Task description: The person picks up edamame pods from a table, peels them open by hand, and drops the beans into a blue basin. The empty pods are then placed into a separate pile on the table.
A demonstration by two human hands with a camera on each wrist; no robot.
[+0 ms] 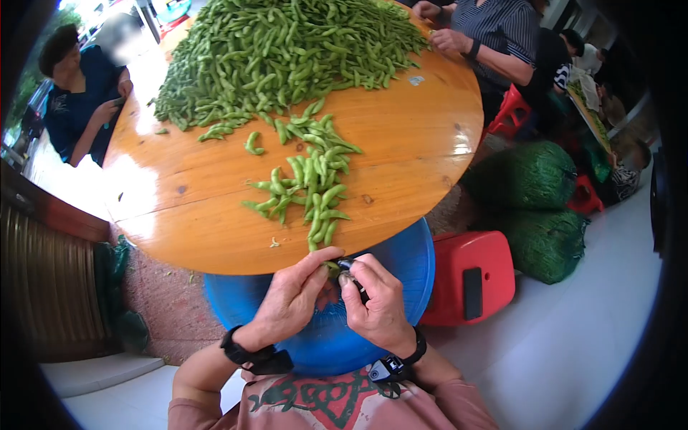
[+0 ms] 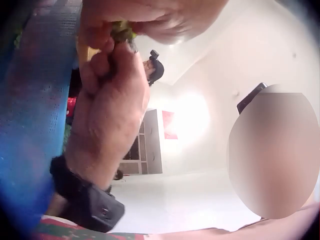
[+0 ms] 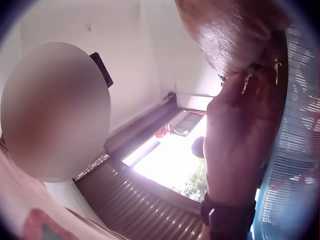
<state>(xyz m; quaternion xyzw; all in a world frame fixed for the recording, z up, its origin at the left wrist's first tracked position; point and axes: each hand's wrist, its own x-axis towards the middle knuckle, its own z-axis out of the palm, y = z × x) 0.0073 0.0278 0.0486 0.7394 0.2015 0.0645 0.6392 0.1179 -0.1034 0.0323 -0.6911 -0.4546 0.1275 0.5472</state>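
Spreading beneath both hands and partly under the wooden table (image 1: 401, 172), a blue basin (image 1: 233, 294) seems set there to catch whatever drops. The left hand (image 1: 291, 294) pinches a green soybean pod (image 1: 332, 268) between thumb and forefinger, above the basin, probably to steady it for the other hand. A big heap of pods (image 1: 287, 57) covers the far side of the table; a loose strip of pods (image 1: 315, 179) runs to the near edge, likely so single ones lie within reach. The right hand (image 1: 378, 299) has its fingers curled round a small dark tool (image 1: 345, 263), too hidden to identify, its end next to the pod. Farther right, what looks like a phone (image 1: 472, 294) lies on a red plastic stool (image 1: 444, 269), presumably as a handy rest, with green mesh sacks (image 1: 541, 236) beyond
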